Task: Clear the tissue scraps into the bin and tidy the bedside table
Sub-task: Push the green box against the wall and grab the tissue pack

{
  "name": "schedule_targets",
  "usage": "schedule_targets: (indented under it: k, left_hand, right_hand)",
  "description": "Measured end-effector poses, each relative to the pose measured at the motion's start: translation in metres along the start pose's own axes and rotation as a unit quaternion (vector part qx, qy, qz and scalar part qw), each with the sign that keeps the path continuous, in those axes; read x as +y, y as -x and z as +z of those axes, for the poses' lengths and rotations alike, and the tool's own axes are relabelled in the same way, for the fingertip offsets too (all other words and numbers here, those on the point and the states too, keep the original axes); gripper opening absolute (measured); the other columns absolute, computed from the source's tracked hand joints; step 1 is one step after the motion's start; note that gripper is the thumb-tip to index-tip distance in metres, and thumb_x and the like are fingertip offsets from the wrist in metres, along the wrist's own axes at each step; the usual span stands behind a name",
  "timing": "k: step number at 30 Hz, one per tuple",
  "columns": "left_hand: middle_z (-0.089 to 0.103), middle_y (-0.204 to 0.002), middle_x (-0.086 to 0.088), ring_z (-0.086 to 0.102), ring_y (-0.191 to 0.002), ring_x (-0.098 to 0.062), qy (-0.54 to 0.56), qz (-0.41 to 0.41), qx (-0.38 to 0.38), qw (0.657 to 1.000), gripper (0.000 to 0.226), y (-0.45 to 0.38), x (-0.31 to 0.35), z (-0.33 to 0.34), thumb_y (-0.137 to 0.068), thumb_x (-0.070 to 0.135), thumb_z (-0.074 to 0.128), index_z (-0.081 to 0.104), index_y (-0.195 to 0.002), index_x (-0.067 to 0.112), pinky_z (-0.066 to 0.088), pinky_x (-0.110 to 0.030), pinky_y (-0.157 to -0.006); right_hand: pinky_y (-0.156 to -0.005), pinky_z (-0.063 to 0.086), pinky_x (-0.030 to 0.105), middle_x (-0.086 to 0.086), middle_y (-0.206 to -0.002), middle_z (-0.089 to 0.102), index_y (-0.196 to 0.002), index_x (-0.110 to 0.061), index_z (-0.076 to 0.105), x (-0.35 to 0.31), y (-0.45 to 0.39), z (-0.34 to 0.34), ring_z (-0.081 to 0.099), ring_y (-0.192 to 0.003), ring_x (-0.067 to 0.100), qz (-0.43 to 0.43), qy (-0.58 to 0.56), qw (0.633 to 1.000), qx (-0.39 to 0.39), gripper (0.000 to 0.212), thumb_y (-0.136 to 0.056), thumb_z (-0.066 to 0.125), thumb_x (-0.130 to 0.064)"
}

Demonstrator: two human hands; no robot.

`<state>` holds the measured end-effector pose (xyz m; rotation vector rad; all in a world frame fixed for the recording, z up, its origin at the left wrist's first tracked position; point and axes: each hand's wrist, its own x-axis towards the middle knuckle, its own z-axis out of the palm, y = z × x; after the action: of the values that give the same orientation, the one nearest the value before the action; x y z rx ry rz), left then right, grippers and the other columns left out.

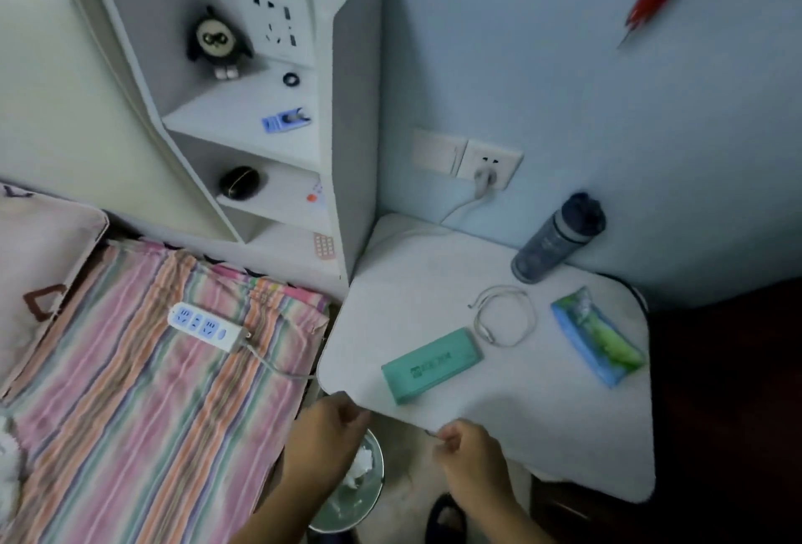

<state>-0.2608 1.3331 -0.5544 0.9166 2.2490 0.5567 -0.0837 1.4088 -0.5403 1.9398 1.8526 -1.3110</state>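
Fingers of our left hand [324, 422] were curled loosely with the tips pinched together above the bin [376, 487], and whether they held anything we could not tell. Our right hand [466, 448] was closed too, pinching something small at the front edge of the bedside table [416, 283]. White tissue scraps [361, 463] lay inside the bin, below the table's near corner. On the tabletop sat a green box [432, 365], a coiled white cable [503, 315], a tissue pack [596, 337] and a dark bottle [557, 237].
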Motion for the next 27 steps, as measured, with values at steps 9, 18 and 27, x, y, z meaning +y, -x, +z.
schedule_targets:
  k: [9,18,27]
  left_hand:
    - [0.051,-0.129,-0.004,0.049,-0.115,-0.023,-0.204,0.114,-0.087,0.969,0.084,-0.055,0.061,0.060,-0.070,0.051,0.072,0.032,-0.136,0.017,0.045,-0.036,-0.099]
    - [0.051,-0.125,-0.002,0.047,-0.112,-0.022,-0.228,0.141,-0.068,0.961,0.073,-0.079,0.065,0.102,-0.075,0.050,0.068,0.036,-0.133,0.019,0.043,-0.033,-0.097]
    - [0.054,-0.119,-0.001,0.047,-0.106,-0.020,-0.272,0.173,-0.074,0.944,0.054,-0.090,0.072,0.111,-0.082,0.039,0.062,0.042,-0.128,0.018,0.044,-0.027,-0.091]
  right_hand:
    - [-0.074,0.048,0.019,-0.003,-0.105,0.071,-0.110,-0.021,0.064,0.011,-0.035,-0.038,0.064,-0.091,0.012,-0.023,-0.021,0.998,0.055,0.023,-0.087,0.062,-0.019]
    - [-0.067,0.044,0.013,-0.004,-0.110,0.067,-0.116,-0.022,0.061,0.035,-0.083,-0.041,0.057,-0.087,0.008,-0.044,-0.008,0.998,0.052,0.026,-0.090,0.062,-0.020]
    - [-0.080,0.051,0.017,-0.008,-0.108,0.067,-0.113,-0.026,0.061,0.042,-0.098,-0.038,0.060,-0.091,0.007,-0.027,-0.013,0.999,0.022,0.023,-0.090,0.063,-0.025]
